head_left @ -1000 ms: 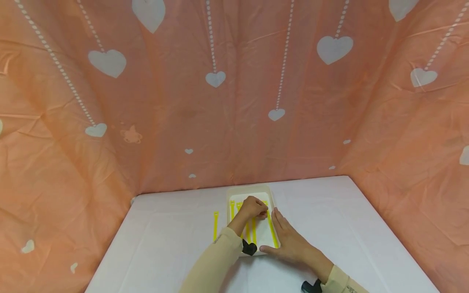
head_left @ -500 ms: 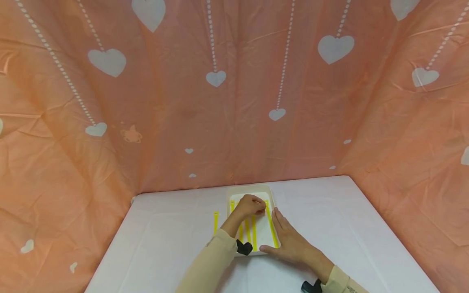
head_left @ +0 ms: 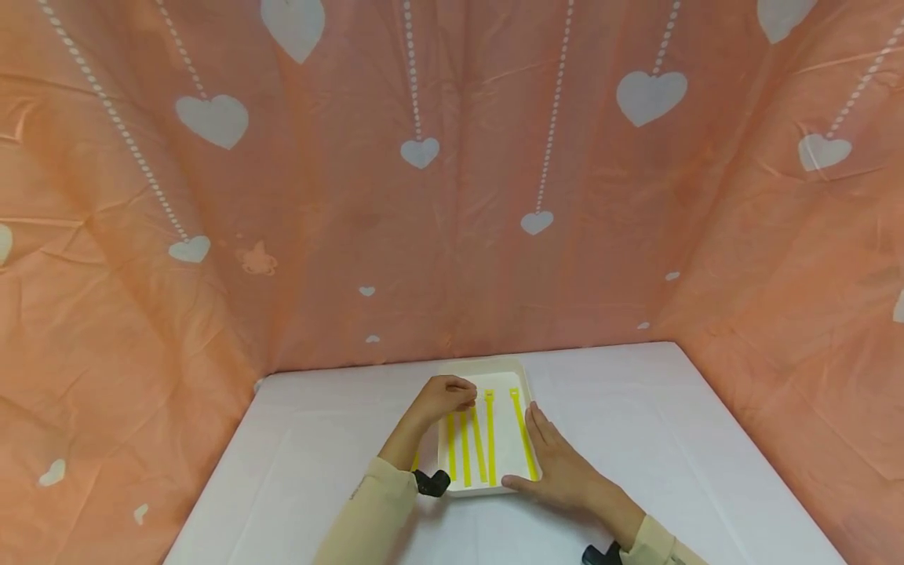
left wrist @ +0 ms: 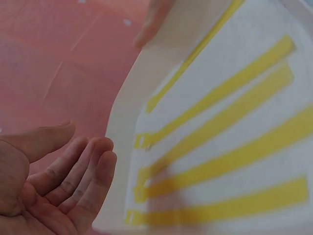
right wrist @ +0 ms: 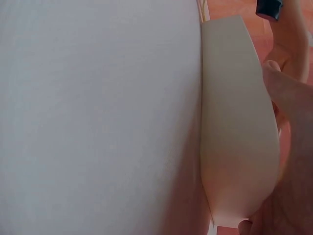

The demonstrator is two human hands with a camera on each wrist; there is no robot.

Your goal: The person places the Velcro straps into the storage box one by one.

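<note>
A white tray (head_left: pixel 487 366) holds several yellow straps (head_left: pixel 490 439) with slotted square heads, laid lengthwise. The left hand (head_left: pixel 441 400) hovers over the tray's left side, near the strap heads. In the left wrist view its fingers (left wrist: pixel 100 169) bend loosely, with nothing between them and the thumb. Against the tray's right side lies the right hand (head_left: pixel 561 467), fingers straight along the rim and thumb at the near edge. The right wrist view has this hand touching the tray's outer wall (right wrist: pixel 234 122). One more yellow strap (head_left: pixel 415 461) lies left of the tray, mostly hidden by the left wrist.
The tray stands on a white-covered table (head_left: pixel 339 439). Behind and beside the table hangs an orange curtain (head_left: pixel 459 298) with white hearts. A black wrist camera (head_left: pixel 432 482) sits below the left hand, close to the tray's near left corner.
The left hand has moved left from the tray's right-hand strap to its left side, uncovering strap heads. The wrist now covers most of the outside strap. The right hand has stayed put.
</note>
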